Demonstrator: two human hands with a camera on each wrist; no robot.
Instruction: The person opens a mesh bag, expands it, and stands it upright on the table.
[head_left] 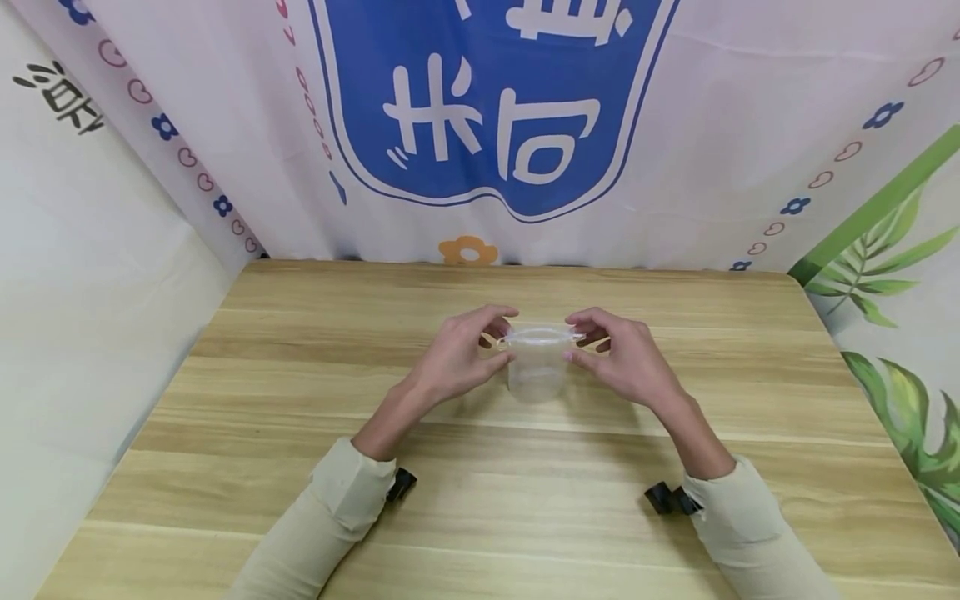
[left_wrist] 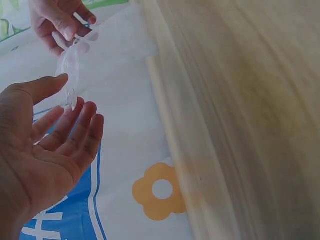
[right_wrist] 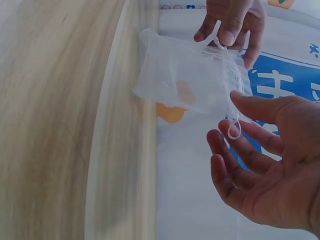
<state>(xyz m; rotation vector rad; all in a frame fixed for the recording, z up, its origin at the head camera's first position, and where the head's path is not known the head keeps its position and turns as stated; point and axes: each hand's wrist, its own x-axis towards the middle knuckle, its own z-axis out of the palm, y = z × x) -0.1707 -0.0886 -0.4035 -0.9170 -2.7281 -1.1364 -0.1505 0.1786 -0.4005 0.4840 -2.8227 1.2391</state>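
Note:
A clear, translucent drawstring bag (head_left: 537, 371) stands upright before me over the table, its mouth partly open with white cord around it. Small cord loops stick out at both sides; one loop (right_wrist: 234, 131) is plain in the right wrist view. My left hand (head_left: 465, 350) is at the bag's left side, thumb apart from the loosely curved fingers. On the other side, my right hand (head_left: 626, 354) has its thumb by the front edge and relaxed fingers beside the loop. Whether the fingertips press on the bag is hard to tell.
The wooden table (head_left: 450, 517) reaches back to a white curtain (head_left: 720, 167) with a blue printed panel. Black wrist devices sit at both cuffs, one (head_left: 401, 483) by the left sleeve and one (head_left: 671, 498) by the right.

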